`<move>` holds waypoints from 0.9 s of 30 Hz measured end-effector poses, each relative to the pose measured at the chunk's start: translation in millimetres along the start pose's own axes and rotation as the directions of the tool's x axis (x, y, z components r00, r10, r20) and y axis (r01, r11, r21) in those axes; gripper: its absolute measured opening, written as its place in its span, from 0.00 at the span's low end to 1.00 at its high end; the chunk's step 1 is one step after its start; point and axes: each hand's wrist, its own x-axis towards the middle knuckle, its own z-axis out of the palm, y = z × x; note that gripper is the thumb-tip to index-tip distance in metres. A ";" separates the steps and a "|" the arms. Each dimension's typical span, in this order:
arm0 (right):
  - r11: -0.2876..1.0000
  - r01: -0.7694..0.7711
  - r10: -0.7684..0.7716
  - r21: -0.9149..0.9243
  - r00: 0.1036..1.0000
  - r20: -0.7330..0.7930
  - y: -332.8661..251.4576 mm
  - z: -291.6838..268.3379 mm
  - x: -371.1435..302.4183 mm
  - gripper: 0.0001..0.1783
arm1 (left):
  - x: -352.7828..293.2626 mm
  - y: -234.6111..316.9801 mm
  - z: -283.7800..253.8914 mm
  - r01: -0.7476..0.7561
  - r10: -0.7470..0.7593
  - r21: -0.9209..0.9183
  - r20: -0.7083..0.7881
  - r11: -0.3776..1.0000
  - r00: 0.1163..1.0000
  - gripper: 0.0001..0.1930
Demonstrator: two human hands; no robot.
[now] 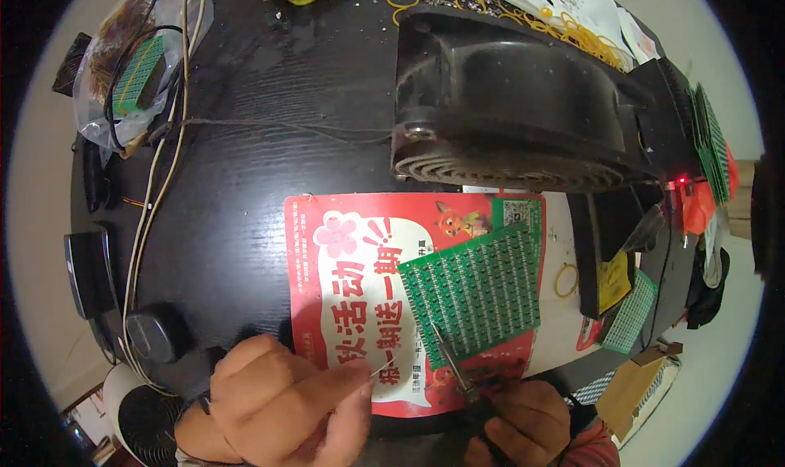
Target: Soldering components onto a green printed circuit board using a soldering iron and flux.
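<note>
A green circuit board point(474, 291) with rows of small parts lies tilted on a red and white printed sheet point(315, 222). My left hand point(286, 401), left of the board, is closed in a pinch on a thin silvery solder wire point(383, 368), whose free end points toward the board. At the lower right, my right hand point(527, 422) is wrapped round the dark handle of a soldering iron point(459, 374). Its slim metal tip reaches up over the board's lower left edge; whether it touches the board I cannot tell.
A large black fan point(515, 99) stands just behind the board. Rubber bands point(564, 33) and metal clippings lie at the back. Cables point(181, 83) and a clear bag point(90, 115) with boards are at left. More green boards point(630, 312) sit at right.
</note>
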 end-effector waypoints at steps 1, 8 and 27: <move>1.000 0.004 -0.004 -0.010 1.000 -0.002 0.7 1.2 0.3 0.11 | 1.2 -4.3 5.5 -0.021 0.022 -0.026 0.018 0.999 1.000 0.07; 0.999 0.021 -0.023 -0.036 0.999 -0.047 8.0 10.4 1.9 0.11 | -0.5 -6.4 18.3 -0.086 0.089 -0.048 0.064 0.995 0.994 0.09; 0.995 -0.077 0.070 0.068 0.993 0.095 -8.9 -14.2 -7.7 0.11 | 0.9 -6.0 21.9 -0.171 0.176 -0.061 0.080 0.983 0.981 0.07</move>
